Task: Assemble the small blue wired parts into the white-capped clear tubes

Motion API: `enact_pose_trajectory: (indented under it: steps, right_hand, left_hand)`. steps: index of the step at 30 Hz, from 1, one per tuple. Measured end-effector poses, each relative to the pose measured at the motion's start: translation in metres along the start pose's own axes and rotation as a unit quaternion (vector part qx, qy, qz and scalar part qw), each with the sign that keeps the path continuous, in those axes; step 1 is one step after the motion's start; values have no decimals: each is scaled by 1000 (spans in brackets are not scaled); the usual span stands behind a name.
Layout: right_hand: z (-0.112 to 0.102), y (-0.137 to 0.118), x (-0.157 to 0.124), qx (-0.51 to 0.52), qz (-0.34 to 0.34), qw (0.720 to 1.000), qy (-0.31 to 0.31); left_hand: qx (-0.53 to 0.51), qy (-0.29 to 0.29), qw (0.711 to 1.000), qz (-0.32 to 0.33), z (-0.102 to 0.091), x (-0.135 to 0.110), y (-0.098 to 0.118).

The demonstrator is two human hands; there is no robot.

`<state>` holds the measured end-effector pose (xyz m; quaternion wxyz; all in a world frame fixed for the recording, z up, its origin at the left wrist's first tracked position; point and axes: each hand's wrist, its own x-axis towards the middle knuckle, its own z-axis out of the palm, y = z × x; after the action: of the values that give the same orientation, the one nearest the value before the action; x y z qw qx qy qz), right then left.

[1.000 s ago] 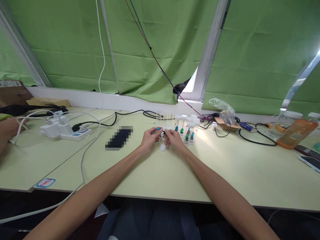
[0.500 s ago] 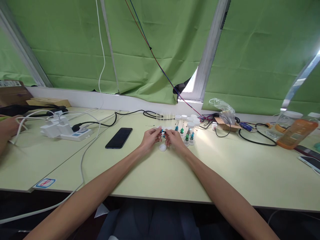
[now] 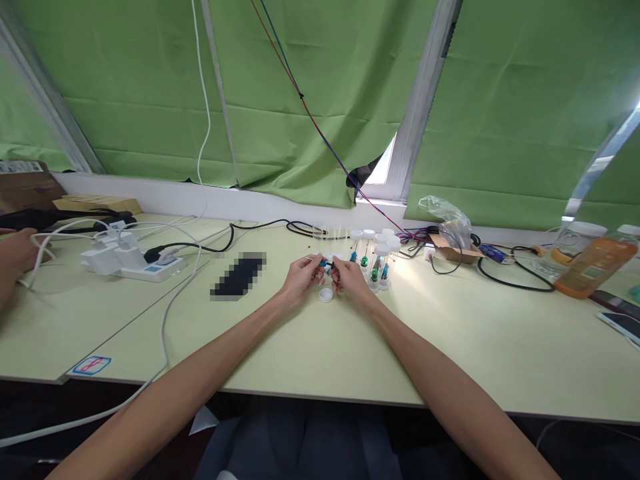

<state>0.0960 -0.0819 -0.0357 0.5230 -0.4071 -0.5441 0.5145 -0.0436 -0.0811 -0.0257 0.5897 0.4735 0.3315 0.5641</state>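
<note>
My left hand and my right hand meet over the pale green table, fingers pinched together on a small blue part held between them. A round white cap lies on the table just below the hands. Right behind my right hand stand several clear capped tubes with blue and green pieces inside. What else the fingers hide I cannot make out.
A dark phone lies left of my hands. A white power strip with cables sits far left, near another person's hand. A plastic bag on a small box, black cables, an orange bottle and phones are at the right.
The small blue part between my fingertips has shifted slightly right. Both hands stay in nearly the same place.
</note>
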Motion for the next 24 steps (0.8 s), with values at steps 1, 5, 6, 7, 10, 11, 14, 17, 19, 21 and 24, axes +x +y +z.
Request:
enact_pose_trajectory:
  steps: [1, 5, 6, 7, 10, 11, 14, 17, 19, 21, 24]
  right_hand:
    - [0, 0, 0, -1, 1, 1000, 0]
    - [0, 4, 1, -17, -2, 1000, 11]
    - [-1, 4, 1, -26, -9, 999, 17]
    - [-1, 5, 2, -35, -18, 999, 24]
    - [-1, 6, 2, -50, -50, 997, 38]
    - [-1, 5, 2, -52, -59, 996, 37]
    - [0, 4, 1, -57, -78, 995, 25]
    - [0, 3, 0, -55, -86, 995, 12]
    - [1, 3, -1, -53, -88, 995, 8]
    - [1, 3, -1, -56, -87, 995, 7]
    - [1, 4, 0, -60, -81, 995, 7]
  left_hand:
    - [-3, 0, 1000, -2, 0, 0, 0]
    - [-15, 9, 1000, -13, 2, -1, 1]
    - [-19, 12, 1000, -15, 3, -1, 1]
    - [-22, 16, 999, -17, 3, -1, 1]
    - [-34, 31, 999, -23, 3, 0, 1]
    - [-38, 38, 998, -24, 2, 1, 1]
    - [-46, 54, 997, -24, 0, 4, 0]
    - [-48, 52, 997, -21, -2, 5, -2]
    - [-48, 51, 997, -20, -1, 4, -2]
    - [-46, 50, 997, -20, 0, 3, -1]
    - [-41, 51, 998, -23, 2, 1, 2]
